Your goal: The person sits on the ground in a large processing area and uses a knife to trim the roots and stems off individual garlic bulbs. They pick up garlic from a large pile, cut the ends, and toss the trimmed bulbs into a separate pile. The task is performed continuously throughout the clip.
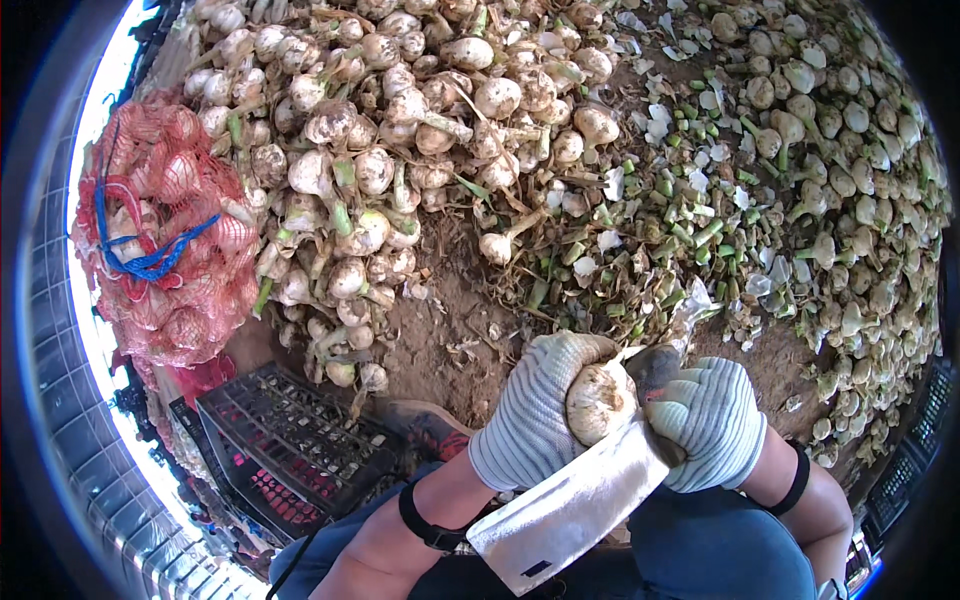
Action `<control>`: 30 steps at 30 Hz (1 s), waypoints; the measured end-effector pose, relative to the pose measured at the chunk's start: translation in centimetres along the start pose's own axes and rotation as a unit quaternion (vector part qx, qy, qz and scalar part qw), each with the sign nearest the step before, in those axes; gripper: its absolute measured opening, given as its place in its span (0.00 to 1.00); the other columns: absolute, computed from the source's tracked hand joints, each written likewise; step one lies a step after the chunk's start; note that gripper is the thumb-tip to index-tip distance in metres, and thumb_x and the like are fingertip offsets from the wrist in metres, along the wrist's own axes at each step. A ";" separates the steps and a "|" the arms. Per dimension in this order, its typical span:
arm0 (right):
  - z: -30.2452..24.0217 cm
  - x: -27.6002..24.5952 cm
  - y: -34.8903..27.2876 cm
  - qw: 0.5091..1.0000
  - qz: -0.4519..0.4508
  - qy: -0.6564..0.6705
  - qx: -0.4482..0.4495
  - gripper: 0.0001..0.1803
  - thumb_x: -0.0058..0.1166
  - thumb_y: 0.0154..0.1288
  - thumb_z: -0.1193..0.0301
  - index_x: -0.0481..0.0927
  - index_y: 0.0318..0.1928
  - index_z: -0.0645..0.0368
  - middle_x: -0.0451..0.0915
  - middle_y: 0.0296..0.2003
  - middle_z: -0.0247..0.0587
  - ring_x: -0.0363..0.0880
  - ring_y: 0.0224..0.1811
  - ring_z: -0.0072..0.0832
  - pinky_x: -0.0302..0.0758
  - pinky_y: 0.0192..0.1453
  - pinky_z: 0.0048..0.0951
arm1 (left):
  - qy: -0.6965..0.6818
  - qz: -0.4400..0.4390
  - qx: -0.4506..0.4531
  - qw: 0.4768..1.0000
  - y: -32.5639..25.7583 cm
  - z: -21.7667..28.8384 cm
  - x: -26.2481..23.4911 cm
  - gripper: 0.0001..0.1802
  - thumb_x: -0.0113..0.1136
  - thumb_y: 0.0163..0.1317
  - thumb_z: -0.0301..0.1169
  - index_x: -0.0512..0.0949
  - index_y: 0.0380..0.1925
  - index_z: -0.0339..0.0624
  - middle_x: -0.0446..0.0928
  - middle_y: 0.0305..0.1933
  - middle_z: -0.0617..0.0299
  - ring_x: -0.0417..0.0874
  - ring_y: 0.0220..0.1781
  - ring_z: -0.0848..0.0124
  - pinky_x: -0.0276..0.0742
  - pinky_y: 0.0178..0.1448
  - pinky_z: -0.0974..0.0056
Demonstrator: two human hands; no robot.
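Note:
My left hand (530,410), in a grey-and-white striped knit glove, is closed around a garlic bulb (601,403). Just to the right, my right hand (708,425) wears the same kind of glove, its fingers curled in; what they grip is hidden. A dark grey rounded shape (656,369) shows between the hands, and I cannot tell whether it is a tool or a shoe tip. Below the bulb, a flat white rectangular piece (570,505) with a small dark patch slants down between my forearms.
A big heap of garlic bulbs (375,170) lies ahead. Cut stems and peelings (690,215) cover the middle ground; trimmed bulbs (850,180) spread right. At left are a red mesh sack (165,235) with blue cord and a black plastic crate (290,440). My shoe (432,428) is beside the crate.

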State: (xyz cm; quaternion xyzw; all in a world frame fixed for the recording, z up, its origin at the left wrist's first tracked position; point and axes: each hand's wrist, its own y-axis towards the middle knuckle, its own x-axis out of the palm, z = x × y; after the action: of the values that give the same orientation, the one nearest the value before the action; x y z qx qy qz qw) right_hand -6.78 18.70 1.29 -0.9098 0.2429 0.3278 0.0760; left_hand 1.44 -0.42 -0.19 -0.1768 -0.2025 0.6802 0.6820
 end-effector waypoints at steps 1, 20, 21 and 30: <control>0.0 0.0 0.1 1.000 0.004 -0.002 -0.007 0.13 0.59 0.30 0.66 0.70 0.19 0.53 0.67 0.16 0.36 0.72 0.20 0.38 0.69 0.24 0.39 | -0.008 0.003 -0.005 1.000 -0.1 -0.1 0.1 0.38 0.75 0.37 0.43 0.71 0.48 0.36 0.74 0.39 0.52 0.75 0.42 0.57 0.70 0.49 0.57; 3.7 -0.3 -1.5 0.988 0.042 -0.053 0.140 0.08 0.57 0.35 0.73 0.72 0.21 0.57 0.69 0.16 0.42 0.71 0.18 0.43 0.68 0.23 0.39 | 0.104 -0.166 0.132 0.972 -0.8 2.2 0.0 0.37 0.72 0.39 0.39 0.69 0.52 0.41 0.73 0.50 0.53 0.75 0.51 0.57 0.66 0.60 0.58; 4.3 -0.5 -1.6 0.986 0.077 -0.052 0.135 0.08 0.57 0.35 0.74 0.73 0.22 0.58 0.68 0.16 0.43 0.71 0.18 0.43 0.68 0.22 0.38 | 0.071 -0.153 0.093 0.981 -1.3 2.2 0.2 0.38 0.72 0.38 0.39 0.69 0.52 0.41 0.73 0.49 0.53 0.75 0.50 0.57 0.66 0.59 0.58; 2.1 -0.4 -1.9 0.799 0.200 0.424 0.377 0.18 0.54 0.49 0.76 0.78 0.44 0.67 0.79 0.29 0.34 0.74 0.32 0.18 0.72 0.37 0.23 | 0.091 -0.130 0.146 0.976 -0.2 1.4 0.2 0.47 0.80 0.31 0.36 0.65 0.54 0.41 0.73 0.45 0.59 0.76 0.46 0.69 0.73 0.52 0.63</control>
State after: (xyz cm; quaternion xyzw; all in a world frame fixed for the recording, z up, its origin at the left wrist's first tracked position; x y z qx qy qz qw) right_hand -7.26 21.10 -0.10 -0.7884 0.5319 -0.2004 0.2352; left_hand 0.90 -0.32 1.14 -0.1087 -0.0588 0.5893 0.7984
